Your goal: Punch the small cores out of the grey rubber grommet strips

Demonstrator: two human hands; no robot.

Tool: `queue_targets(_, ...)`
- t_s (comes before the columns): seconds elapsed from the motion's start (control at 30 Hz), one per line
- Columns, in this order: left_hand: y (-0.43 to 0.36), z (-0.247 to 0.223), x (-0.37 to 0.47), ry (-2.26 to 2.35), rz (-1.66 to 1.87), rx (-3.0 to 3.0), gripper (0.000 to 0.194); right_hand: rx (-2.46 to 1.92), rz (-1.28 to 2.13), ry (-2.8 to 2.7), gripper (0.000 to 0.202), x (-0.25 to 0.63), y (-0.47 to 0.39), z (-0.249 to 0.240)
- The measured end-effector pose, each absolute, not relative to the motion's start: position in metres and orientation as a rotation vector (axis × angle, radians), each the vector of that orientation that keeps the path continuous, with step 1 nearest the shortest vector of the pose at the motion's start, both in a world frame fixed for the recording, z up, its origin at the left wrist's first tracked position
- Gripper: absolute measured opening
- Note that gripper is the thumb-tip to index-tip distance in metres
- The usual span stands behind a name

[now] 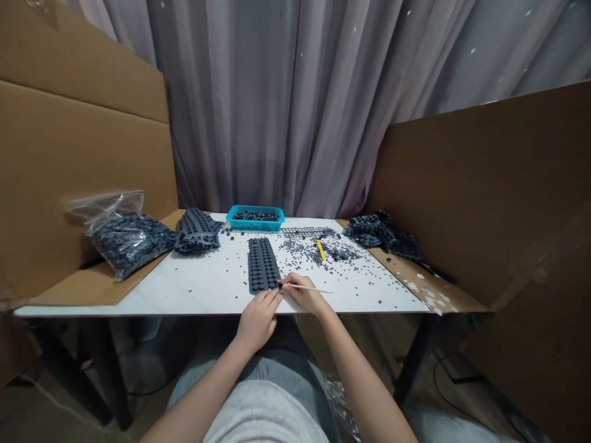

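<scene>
A dark grey moulded sheet point(263, 264) with rows of raised pads lies on the white table, its near end by my hands. My left hand point(258, 314) is closed at that near end, fingertips together at the corner; the thumb is hidden. My right hand point(302, 292) is closed around a thin white stick point(314, 288), which points out to the right from between the fingers. Its fingertips are at the sheet's near right corner, close to the left fingertips. A small dark bit seems to be at the fingertips, too small to make out.
Many small dark scraps point(300, 249) and a yellow strip point(320, 250) lie right of the sheet. Behind stands a turquoise basket point(256, 226) of dark pieces. Left are stacked sheets point(198, 231) and a filled plastic bag point(132, 240); right, a sheet pile point(381, 232). Cardboard walls flank the table.
</scene>
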State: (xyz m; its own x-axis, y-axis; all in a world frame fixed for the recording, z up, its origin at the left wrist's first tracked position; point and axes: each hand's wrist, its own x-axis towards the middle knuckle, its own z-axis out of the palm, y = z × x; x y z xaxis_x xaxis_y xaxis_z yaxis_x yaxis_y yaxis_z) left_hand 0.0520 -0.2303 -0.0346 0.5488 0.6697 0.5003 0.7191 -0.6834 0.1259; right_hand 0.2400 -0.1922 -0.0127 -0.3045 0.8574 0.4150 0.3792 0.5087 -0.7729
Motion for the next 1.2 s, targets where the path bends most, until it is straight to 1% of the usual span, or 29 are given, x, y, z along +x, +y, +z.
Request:
queue_targets(0.27, -0.2297, -0.0359, 0.0515, -1.209, -0.83, -2.681, 0.058, -1.079, 0.577, -1.963, 0.012, 0.2374, -0.1933, -0.0111)
queue_targets(0.77, -0.2323, -0.0315, 0.053, -1.237, -0.858, -2.692, 0.056, -1.12, 0.476, -1.995, 0.011, 0.2348, -0.1922, -0.0119)
queue_targets(0.93, -0.2316, -0.0329, 0.053, -1.245, -0.864, -2.69, 0.057, -1.156, 0.443, -1.924, 0.012, 0.2358, -0.1866, -0.0156)
queue_targets(1.07, -0.2315, -0.0331, 0.0525, -1.229, -0.855, -2.692, 0.057, -1.16, 0.476, -1.846, 0.01, 0.238, -0.1843, -0.0155)
queue_targets(1.2, -0.2312, -0.0343, 0.0515, -1.207, -0.848, -2.696, 0.057, -1.099, 0.592, -1.811, 0.018, 0.2417, -0.188, -0.012)
